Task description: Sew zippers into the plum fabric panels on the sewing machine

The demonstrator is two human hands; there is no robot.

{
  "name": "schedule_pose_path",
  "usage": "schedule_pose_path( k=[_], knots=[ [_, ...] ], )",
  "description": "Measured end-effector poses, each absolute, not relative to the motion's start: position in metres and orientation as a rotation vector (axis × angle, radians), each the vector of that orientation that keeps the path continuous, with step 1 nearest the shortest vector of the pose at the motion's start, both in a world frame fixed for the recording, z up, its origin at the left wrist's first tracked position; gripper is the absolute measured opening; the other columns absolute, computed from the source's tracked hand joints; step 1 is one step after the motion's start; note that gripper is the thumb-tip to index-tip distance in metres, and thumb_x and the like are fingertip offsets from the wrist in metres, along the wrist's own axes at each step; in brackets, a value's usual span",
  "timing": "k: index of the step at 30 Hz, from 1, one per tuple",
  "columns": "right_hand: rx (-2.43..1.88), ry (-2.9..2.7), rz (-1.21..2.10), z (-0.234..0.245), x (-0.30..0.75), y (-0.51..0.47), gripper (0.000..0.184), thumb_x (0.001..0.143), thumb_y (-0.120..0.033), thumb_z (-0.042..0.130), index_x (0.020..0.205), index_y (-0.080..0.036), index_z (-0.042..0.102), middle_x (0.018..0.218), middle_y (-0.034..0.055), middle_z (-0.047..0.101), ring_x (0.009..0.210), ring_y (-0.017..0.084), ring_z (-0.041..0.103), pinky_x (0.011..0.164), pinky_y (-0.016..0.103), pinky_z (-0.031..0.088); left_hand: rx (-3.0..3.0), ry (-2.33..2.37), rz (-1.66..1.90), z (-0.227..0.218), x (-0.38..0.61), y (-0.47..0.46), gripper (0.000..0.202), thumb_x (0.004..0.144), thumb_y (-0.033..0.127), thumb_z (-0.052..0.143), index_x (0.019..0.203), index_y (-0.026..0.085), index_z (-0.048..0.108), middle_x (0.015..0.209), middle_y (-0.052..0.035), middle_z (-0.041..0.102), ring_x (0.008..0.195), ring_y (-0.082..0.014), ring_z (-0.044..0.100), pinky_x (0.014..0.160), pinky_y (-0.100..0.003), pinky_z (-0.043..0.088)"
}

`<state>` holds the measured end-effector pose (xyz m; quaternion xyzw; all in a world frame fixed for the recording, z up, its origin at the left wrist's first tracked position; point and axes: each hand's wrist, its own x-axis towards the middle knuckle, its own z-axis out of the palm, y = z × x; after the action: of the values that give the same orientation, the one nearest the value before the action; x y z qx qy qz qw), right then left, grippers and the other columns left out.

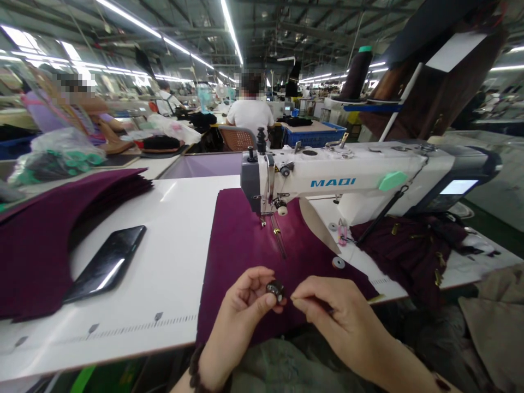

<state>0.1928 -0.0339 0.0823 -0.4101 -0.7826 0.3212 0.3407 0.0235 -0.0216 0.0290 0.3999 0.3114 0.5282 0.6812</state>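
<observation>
My left hand (pixel 250 297) is closed round a small, shiny metal bobbin case (pixel 275 291), held between thumb and fingers. Just right of it, my right hand (pixel 333 305) has thumb and forefinger pinched together; whatever lies in the pinch is too fine to make out. Both hands are above a dark purple fabric panel (pixel 241 251), which lies under the needle area of a white sewing machine (pixel 327 169). A metal bobbin (pixel 338 262) rests on the panel's right part. A second bobbin (pixel 333 226) sits on the table near the machine's base.
A phone (pixel 108 262) and a stack of purple fabric pieces (pixel 36 245) lie on the white table (pixel 176 256) at left. Purple pieces with gold zippers (pixel 405 245) are heaped at right. A dark thread cone (pixel 357 73) stands above the machine. Other people sit farther off.
</observation>
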Motion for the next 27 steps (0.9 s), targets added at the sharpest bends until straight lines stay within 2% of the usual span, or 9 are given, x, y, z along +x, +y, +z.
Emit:
schedule_pose_path(
  k=[4,9,14,18,21,24,27],
  knots=[
    [-1.088,-1.994,0.756,0.08,0.196,-0.028,0.016,0.087,-0.017,0.046,0.076,-0.018,0.057,0.065,-0.003,0.055,0.058,0.006,0.05,0.056,0.016,0.035,0.735,0.594,1.081,0.031,0.024,-0.024,0.02,0.069,0.021,0.074,0.087,0.017,0.064,0.072,-0.0015,0.064,0.063,-0.0111,0.062,0.059,-0.018,0.049],
    [-1.127,-1.985,0.683,0.077,0.194,-0.027,0.016,0.086,-0.018,0.045,0.076,-0.018,0.057,0.065,-0.0016,0.057,0.058,0.008,0.051,0.057,0.017,0.037,0.583,0.46,0.981,0.038,0.02,-0.029,0.032,0.063,0.019,0.078,0.091,0.018,0.063,0.085,-0.002,0.062,0.062,-0.0087,0.062,0.053,-0.013,0.048],
    [-1.137,-1.981,0.654,0.074,0.192,-0.024,0.016,0.086,-0.017,0.044,0.077,-0.017,0.057,0.067,-0.0005,0.057,0.059,0.009,0.052,0.058,0.019,0.037,0.527,0.378,0.9,0.04,0.015,-0.035,0.026,0.075,0.022,0.068,0.1,0.018,0.061,0.085,-0.0048,0.062,0.064,-0.0107,0.064,0.053,-0.014,0.049],
    [-1.166,-1.973,0.647,0.071,0.194,-0.021,0.017,0.087,-0.018,0.043,0.076,-0.017,0.056,0.066,-0.0003,0.056,0.059,0.009,0.051,0.058,0.019,0.037,0.521,0.351,0.938,0.04,0.013,-0.036,0.028,0.077,0.023,0.067,0.104,0.018,0.062,0.084,-0.0078,0.065,0.069,-0.0117,0.063,0.058,-0.015,0.049],
    [-1.201,-1.994,0.758,0.07,0.194,-0.023,0.016,0.086,-0.018,0.044,0.075,-0.017,0.056,0.065,-0.0012,0.056,0.059,0.009,0.051,0.057,0.019,0.036,0.503,0.413,0.995,0.042,0.012,-0.035,0.022,0.073,0.023,0.07,0.095,0.016,0.067,0.088,-0.0089,0.066,0.07,-0.0107,0.063,0.061,-0.015,0.049],
    [-1.23,-2.044,1.023,0.068,0.188,-0.034,0.015,0.083,-0.017,0.049,0.072,-0.016,0.058,0.061,-0.0034,0.055,0.056,0.007,0.05,0.054,0.017,0.034,0.508,0.499,1.04,0.042,0.01,-0.037,0.026,0.066,0.025,0.077,0.089,0.018,0.069,0.098,-0.0079,0.066,0.071,-0.0115,0.064,0.062,-0.015,0.05],
    [-1.194,-2.132,1.15,0.064,0.182,-0.044,0.011,0.079,-0.012,0.053,0.071,-0.017,0.06,0.063,-0.0035,0.058,0.058,0.008,0.052,0.053,0.016,0.035,0.541,0.622,1.019,0.034,0.002,-0.047,0.03,0.057,0.034,0.081,0.081,0.02,0.07,0.084,-0.006,0.067,0.066,-0.0141,0.064,0.057,-0.018,0.05]
  ],
)
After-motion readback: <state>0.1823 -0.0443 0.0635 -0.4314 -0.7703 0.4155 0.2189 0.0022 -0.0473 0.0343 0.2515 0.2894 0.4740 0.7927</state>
